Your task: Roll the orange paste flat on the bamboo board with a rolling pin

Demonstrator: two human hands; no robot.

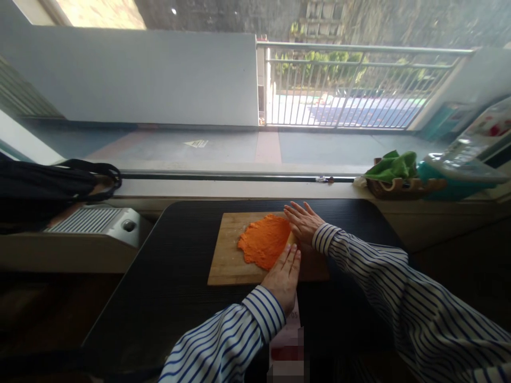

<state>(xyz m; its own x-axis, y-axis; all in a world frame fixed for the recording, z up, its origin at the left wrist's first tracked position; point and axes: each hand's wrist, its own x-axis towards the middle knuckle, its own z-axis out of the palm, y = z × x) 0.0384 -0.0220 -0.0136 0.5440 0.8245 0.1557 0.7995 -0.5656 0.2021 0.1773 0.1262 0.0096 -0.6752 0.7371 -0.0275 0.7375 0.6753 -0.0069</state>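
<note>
A flat, ragged orange dough sheet (263, 241) lay on a rectangular tan wooden board (223, 266). The left hand (282, 276) lay fingers together, the right hand (305, 222) fingers slightly apart, over a pale wooden rolling pin (293, 238); even pressure seemed best.

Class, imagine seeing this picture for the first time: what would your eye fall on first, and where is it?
First, the bright orange flattened sheet on the wooden board, which lies on the black table. Next, the left hand and right hand by its right edge, on a mostly hidden pale roller. Then the green cloth, at the right of the windowsill.
</note>
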